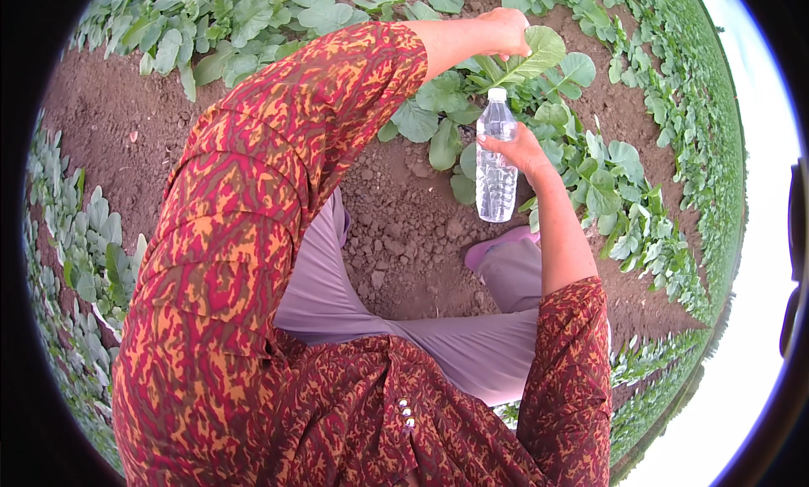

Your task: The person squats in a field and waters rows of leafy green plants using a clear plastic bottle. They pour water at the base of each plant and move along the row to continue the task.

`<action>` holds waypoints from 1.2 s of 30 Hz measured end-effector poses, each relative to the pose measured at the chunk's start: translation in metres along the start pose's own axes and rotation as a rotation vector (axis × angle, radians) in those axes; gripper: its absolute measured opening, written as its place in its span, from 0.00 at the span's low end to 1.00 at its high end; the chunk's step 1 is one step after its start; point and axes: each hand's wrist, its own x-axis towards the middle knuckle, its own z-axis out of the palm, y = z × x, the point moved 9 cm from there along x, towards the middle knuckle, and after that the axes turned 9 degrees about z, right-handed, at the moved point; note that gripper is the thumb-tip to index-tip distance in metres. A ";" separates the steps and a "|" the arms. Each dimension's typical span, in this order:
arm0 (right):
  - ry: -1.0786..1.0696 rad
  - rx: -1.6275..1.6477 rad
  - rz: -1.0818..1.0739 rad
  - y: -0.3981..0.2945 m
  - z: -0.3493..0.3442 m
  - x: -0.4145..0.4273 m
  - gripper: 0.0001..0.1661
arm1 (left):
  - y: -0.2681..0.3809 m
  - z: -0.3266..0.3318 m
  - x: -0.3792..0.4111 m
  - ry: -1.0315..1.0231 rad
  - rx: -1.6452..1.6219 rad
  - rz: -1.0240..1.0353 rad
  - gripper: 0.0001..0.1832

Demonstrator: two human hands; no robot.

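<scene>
My right hand (521, 151) is wrapped around a clear plastic bottle (495, 193) with a white cap, its thumb across the front. The bottle stands nearly upright in the picture, above the soil; whether it holds liquid is hard to tell. Farther out, my left hand (507, 33) has its fingers closed at the edge of a large green leaf (545, 52), whose pale underside and midrib show. That leaf rises from a low leafy plant (442, 95) just beyond the bottle cap. Most of the left fingertips are hidden behind the hand.
Crumbly brown soil (404, 234) lies between my legs, which wear grey trousers (455, 348). A pink shoe (502, 244) is close to the plant row (600, 177) on the right. More leafy plants (246, 26) grow at upper left, and others (101, 253) along the left side.
</scene>
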 end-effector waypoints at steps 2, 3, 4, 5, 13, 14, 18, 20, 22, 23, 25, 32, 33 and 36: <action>0.023 -0.046 -0.005 0.000 -0.002 -0.001 0.38 | 0.003 -0.001 -0.003 0.001 0.001 -0.002 0.24; -0.002 -0.061 -0.014 -0.006 0.000 -0.004 0.35 | 0.001 -0.003 -0.004 0.010 0.016 -0.010 0.24; -0.026 -0.075 -0.022 -0.011 0.001 -0.007 0.33 | -0.001 -0.005 -0.005 0.019 0.030 -0.017 0.25; -0.055 -0.057 -0.002 -0.013 0.000 -0.010 0.33 | -0.001 -0.004 -0.003 0.014 0.040 -0.009 0.25; -0.123 -0.048 0.012 -0.015 0.000 -0.016 0.33 | 0.000 -0.001 0.001 0.006 0.065 0.008 0.25; -0.122 -0.050 0.026 -0.015 0.000 -0.016 0.33 | 0.000 -0.001 0.000 0.004 0.058 0.007 0.25; -0.117 -0.037 0.040 -0.015 0.001 -0.017 0.34 | -0.002 -0.001 0.002 -0.007 0.074 0.000 0.24; -0.100 -0.019 0.029 -0.012 -0.001 -0.015 0.35 | -0.002 0.000 0.003 -0.012 0.088 0.001 0.23; -0.068 -0.001 0.019 -0.005 -0.005 -0.009 0.38 | 0.000 0.003 0.005 -0.014 0.086 0.008 0.22; -0.087 -0.013 0.018 -0.007 -0.004 -0.010 0.37 | 0.000 0.002 0.004 -0.021 0.087 0.001 0.22; -0.124 -0.036 0.017 -0.011 -0.002 -0.012 0.36 | 0.001 0.003 0.001 -0.036 0.089 -0.012 0.20; -0.185 -0.116 0.069 -0.012 0.007 -0.024 0.41 | -0.005 0.003 0.005 -0.032 0.100 -0.025 0.17; -0.173 -0.116 0.086 -0.008 0.007 -0.025 0.41 | -0.005 0.003 0.006 -0.035 0.103 -0.027 0.17; -0.207 -0.090 0.068 -0.013 0.009 -0.035 0.42 | -0.002 0.001 0.001 -0.030 0.101 -0.040 0.17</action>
